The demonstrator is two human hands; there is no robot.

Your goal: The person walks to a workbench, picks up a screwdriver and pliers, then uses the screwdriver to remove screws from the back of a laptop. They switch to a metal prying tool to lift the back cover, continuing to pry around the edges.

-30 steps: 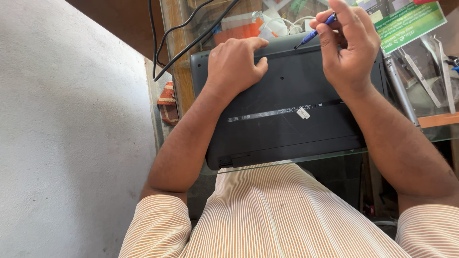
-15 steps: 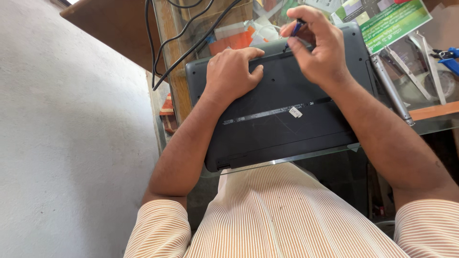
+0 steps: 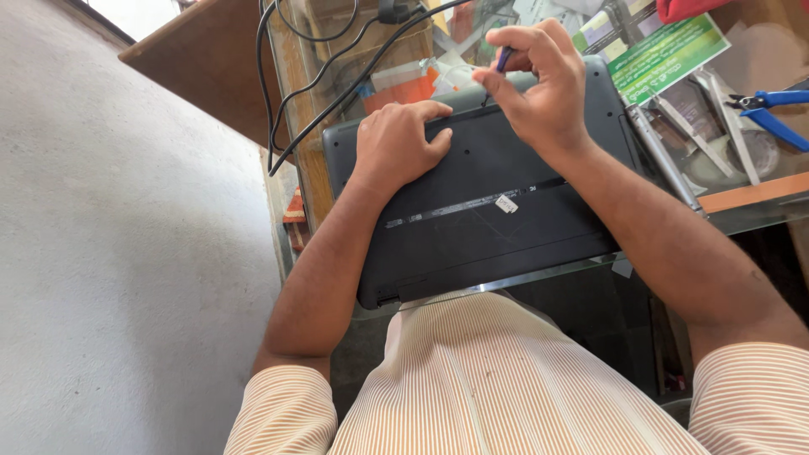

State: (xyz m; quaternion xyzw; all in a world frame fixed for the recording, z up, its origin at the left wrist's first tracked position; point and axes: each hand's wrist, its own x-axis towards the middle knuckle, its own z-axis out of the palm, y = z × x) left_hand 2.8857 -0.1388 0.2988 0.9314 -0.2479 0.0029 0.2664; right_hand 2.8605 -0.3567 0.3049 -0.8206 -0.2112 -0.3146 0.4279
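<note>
Upside-down dark laptop (image 3: 497, 211) lying flat on the glass worktop (image 3: 742, 211), near edge overhanging toward the striped shirt. Left hand (image 3: 396, 143) spread flat, pressing the base steady. Right hand (image 3: 539, 84) pinched shut on a blue-handled screwdriver (image 3: 503, 59), tip down at the far edge. Best kept vertical, pressed firmly, turned slowly. Blue pliers (image 3: 771, 109) lying at right, black cables (image 3: 337, 84) trailing left.

I count one dark laptop (image 3: 497, 219) lying bottom-up on the glass table (image 3: 742, 215), with two hands (image 3: 396, 143) on it and one blue-handled screwdriver (image 3: 502, 59) over its far edge. Past the laptop's far edge run two black cables (image 3: 324, 93). To its right lie one pair of blue-handled pliers (image 3: 771, 109) and one green card (image 3: 666, 55).
</note>
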